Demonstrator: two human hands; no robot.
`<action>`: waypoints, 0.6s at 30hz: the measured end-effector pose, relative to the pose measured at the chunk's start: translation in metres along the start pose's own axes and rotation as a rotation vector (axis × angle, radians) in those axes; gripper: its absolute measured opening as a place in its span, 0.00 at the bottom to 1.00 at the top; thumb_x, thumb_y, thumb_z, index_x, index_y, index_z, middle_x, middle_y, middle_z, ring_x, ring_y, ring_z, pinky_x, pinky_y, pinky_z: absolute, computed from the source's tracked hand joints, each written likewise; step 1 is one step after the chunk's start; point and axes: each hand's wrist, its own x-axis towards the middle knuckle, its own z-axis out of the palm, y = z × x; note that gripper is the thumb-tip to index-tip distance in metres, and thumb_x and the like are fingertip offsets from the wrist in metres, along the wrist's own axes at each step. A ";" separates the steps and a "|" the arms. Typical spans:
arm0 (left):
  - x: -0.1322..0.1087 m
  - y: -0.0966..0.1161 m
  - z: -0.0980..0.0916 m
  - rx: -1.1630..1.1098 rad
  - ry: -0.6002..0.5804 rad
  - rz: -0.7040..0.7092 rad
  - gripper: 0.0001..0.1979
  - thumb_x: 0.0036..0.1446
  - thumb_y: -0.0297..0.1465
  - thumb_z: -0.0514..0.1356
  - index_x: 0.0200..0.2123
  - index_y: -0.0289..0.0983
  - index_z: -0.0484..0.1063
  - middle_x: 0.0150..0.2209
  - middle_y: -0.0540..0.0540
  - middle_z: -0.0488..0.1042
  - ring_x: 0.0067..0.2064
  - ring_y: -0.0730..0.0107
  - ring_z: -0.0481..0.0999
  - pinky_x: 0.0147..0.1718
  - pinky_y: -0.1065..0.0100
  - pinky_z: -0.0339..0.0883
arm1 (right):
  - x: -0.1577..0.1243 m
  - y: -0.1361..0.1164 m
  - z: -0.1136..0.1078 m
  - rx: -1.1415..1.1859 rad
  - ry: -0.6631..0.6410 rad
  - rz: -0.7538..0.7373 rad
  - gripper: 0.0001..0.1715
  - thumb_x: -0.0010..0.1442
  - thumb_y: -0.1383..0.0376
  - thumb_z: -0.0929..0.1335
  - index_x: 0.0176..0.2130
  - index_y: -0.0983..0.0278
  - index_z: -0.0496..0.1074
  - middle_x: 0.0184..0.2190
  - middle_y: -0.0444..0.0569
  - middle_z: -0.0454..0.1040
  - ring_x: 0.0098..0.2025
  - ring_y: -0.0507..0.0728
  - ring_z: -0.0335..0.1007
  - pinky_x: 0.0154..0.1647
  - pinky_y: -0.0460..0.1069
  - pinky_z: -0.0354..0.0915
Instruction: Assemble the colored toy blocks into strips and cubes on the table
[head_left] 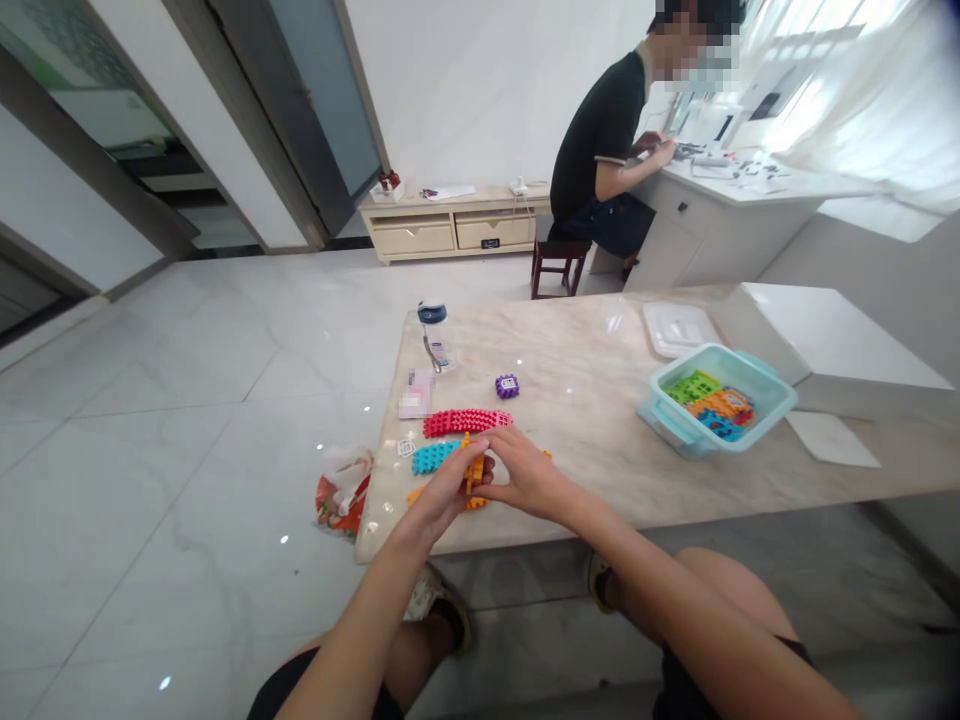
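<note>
Between my two hands is an orange toothed plastic building piece (474,466), held above the marble table. My left hand (448,482) grips it from the left, and my right hand (525,472) has its thumb and fingers closed on its right side. Just behind lie a red row of joined toothed pieces (457,421) and a blue row (435,458), partly covered by my hands. More orange pieces (415,495) rest under and beside my left hand, mostly hidden. Farther back sits a small purple toothed block (507,386) with a white printed label.
A teal tub (675,425) holds green, orange and blue pieces at the right, near a white lid (681,328) and a white box (832,335). A bottle (437,340) and pink packet (416,394) stand left. Another person (604,130) sits at a far desk.
</note>
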 end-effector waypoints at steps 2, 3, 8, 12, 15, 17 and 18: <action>0.001 0.001 -0.003 -0.039 -0.005 -0.033 0.22 0.51 0.47 0.77 0.36 0.36 0.76 0.31 0.49 0.75 0.30 0.73 0.72 0.25 0.73 0.63 | 0.002 0.000 0.001 -0.049 -0.022 0.018 0.21 0.66 0.56 0.79 0.53 0.61 0.75 0.53 0.56 0.79 0.59 0.66 0.74 0.61 0.63 0.72; 0.002 0.002 -0.004 -0.063 -0.004 -0.045 0.22 0.51 0.46 0.77 0.36 0.36 0.76 0.31 0.49 0.75 0.29 0.72 0.72 0.25 0.72 0.64 | 0.003 0.000 0.001 -0.072 -0.040 0.024 0.19 0.66 0.57 0.78 0.51 0.61 0.76 0.52 0.56 0.79 0.57 0.66 0.75 0.61 0.63 0.73; 0.001 0.006 -0.008 -0.154 0.041 -0.067 0.19 0.51 0.41 0.77 0.36 0.36 0.77 0.29 0.50 0.76 0.30 0.70 0.75 0.26 0.71 0.67 | 0.003 -0.008 0.002 -0.107 -0.089 0.045 0.22 0.66 0.60 0.79 0.56 0.62 0.75 0.53 0.56 0.81 0.56 0.65 0.77 0.61 0.61 0.72; -0.005 0.004 -0.009 -0.186 0.025 -0.060 0.16 0.55 0.40 0.75 0.38 0.35 0.78 0.30 0.49 0.77 0.30 0.71 0.76 0.27 0.71 0.69 | 0.003 -0.017 0.003 -0.120 -0.033 0.091 0.26 0.62 0.66 0.79 0.57 0.62 0.75 0.53 0.55 0.81 0.55 0.65 0.78 0.59 0.61 0.73; -0.009 -0.001 -0.012 -0.133 0.014 -0.060 0.17 0.59 0.43 0.73 0.40 0.36 0.79 0.33 0.48 0.79 0.30 0.72 0.76 0.29 0.71 0.70 | 0.003 -0.018 0.003 -0.108 0.009 0.098 0.30 0.60 0.69 0.77 0.60 0.62 0.74 0.55 0.55 0.81 0.57 0.66 0.78 0.62 0.62 0.72; -0.009 -0.004 -0.015 -0.098 0.002 -0.058 0.19 0.60 0.46 0.73 0.43 0.37 0.80 0.35 0.46 0.81 0.30 0.71 0.77 0.30 0.70 0.71 | 0.003 -0.015 0.004 -0.103 0.020 0.090 0.33 0.59 0.70 0.77 0.62 0.62 0.73 0.57 0.56 0.80 0.60 0.66 0.77 0.65 0.63 0.71; -0.008 -0.006 -0.016 -0.089 -0.008 -0.053 0.20 0.60 0.47 0.73 0.44 0.37 0.80 0.36 0.46 0.81 0.30 0.70 0.78 0.31 0.70 0.71 | 0.003 -0.014 0.004 -0.102 0.022 0.090 0.34 0.59 0.70 0.76 0.63 0.62 0.72 0.59 0.57 0.80 0.62 0.67 0.76 0.66 0.64 0.71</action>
